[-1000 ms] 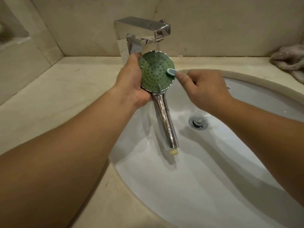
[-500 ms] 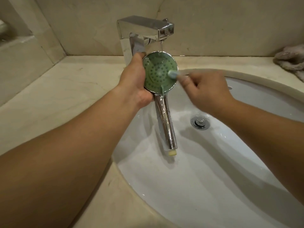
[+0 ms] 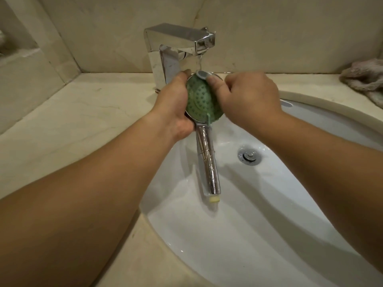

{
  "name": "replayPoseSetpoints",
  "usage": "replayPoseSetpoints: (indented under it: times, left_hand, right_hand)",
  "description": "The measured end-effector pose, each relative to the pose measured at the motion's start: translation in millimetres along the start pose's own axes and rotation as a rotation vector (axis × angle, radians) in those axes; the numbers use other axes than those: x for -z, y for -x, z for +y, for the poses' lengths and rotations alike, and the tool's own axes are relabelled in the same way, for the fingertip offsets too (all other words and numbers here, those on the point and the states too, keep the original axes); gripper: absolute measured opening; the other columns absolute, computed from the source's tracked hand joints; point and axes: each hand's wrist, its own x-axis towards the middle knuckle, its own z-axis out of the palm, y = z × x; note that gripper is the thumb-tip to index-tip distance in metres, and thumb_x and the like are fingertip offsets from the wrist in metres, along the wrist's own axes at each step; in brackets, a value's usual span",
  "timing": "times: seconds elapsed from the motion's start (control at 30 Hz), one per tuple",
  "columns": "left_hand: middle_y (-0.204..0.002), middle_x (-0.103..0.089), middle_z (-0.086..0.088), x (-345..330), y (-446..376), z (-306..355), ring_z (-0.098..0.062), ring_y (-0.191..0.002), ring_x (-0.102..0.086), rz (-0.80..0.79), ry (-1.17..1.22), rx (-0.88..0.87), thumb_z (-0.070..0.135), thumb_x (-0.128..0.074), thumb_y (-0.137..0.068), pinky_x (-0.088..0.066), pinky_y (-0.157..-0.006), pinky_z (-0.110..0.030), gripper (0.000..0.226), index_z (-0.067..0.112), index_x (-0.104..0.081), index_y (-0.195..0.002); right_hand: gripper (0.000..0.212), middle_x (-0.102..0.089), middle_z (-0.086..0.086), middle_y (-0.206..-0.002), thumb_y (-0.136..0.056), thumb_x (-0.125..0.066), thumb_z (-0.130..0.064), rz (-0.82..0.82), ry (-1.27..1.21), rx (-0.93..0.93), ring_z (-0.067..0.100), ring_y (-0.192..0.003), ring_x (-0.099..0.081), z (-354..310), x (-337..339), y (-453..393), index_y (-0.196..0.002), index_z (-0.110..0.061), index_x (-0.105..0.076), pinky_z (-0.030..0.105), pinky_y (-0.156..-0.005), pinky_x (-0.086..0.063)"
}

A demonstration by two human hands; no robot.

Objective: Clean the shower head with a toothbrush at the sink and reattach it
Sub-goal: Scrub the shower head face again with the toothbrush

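Shower head [image 3: 202, 101] is held over the white sink basin [image 3: 259, 224], directly below the spout of the chrome faucet [image 3: 176, 44]. Its green nozzle face is turned up toward the camera. Its chrome handle points down from the faucet into the basin and ends in a pale yellowish fitting; whether that tip touches the basin cannot be told.

Left hand [image 3: 176, 104] grips the head's rim on the side nearest the faucet body, fingers curled behind it and the thumb at the upper edge.

Right hand [image 3: 246, 98] is clamped on the toothbrush [image 3: 202, 74], fingers curled round its handle, which is hidden within the fist. The pale brush head shows at the top rim of the green face, just under the spout, with a fingertip pressing behind it.

A thin stream of water falls from the spout onto the brush area.

Chrome drain [image 3: 249, 156] sits in the basin, on the far side of the handle from the left hand. A crumpled beige cloth [image 3: 364, 81] lies on the stone counter [image 3: 83, 121], well apart from the faucet.
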Motion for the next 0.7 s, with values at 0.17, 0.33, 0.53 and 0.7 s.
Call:
replayPoseSetpoints:
  times: [0.17, 0.33, 0.53, 0.7]
  left_hand:
    - [-0.106, -0.078, -0.011, 4.2, -4.5, 2.3, -0.029, -0.088, -0.077, -0.021, -0.031, 0.023, 0.046, -0.044, -0.105, -0.063, -0.071, -0.042, 0.045, 0.012, -0.070, -0.120]
    - [-0.106, -0.078, -0.014, 2.8, -5.9, 2.1, -0.030, -0.084, -0.077, -0.037, -0.002, 0.021, 0.047, -0.043, -0.107, -0.064, -0.069, -0.046, 0.052, 0.009, -0.068, -0.132]
    - [-0.101, -0.078, -0.013, 0.2, -5.3, 0.5, -0.029, -0.080, -0.077, -0.045, -0.013, 0.002, 0.045, -0.048, -0.106, -0.065, -0.072, -0.043, 0.043, 0.010, -0.068, -0.120]
    - [-0.094, -0.078, -0.012, 1.4, -3.7, 0.1, -0.028, -0.076, -0.077, -0.049, -0.028, 0.008, 0.046, -0.044, -0.107, -0.064, -0.067, -0.042, 0.045, 0.010, -0.069, -0.120]
  right_hand:
    - [0.060, -0.045, -0.002, -0.055, -0.094, -0.020, -0.067, -0.026, 0.171, 0.277, 0.021, -0.054, -0.041, -7.9, -4.2, 16.4, -0.060, -0.022, -0.042, 0.037, -0.068, -0.033]
    - [0.062, -0.040, -0.002, -0.053, -0.093, -0.021, -0.068, 0.007, 0.212, 0.230, 0.027, -0.058, -0.046, -3.1, 5.5, 7.6, -0.063, -0.020, -0.045, 0.036, -0.066, -0.035]
    - [0.058, -0.040, -0.004, -0.053, -0.094, -0.023, -0.065, -0.028, 0.237, 0.375, 0.023, -0.056, -0.043, -4.9, -4.1, 23.7, -0.058, -0.022, -0.038, 0.038, -0.071, -0.035]
    - [0.062, -0.041, -0.003, -0.052, -0.094, -0.024, -0.068, -0.006, 0.227, 0.251, 0.024, -0.054, -0.041, -5.3, 2.6, 13.3, -0.061, -0.020, -0.045, 0.035, -0.065, -0.030]
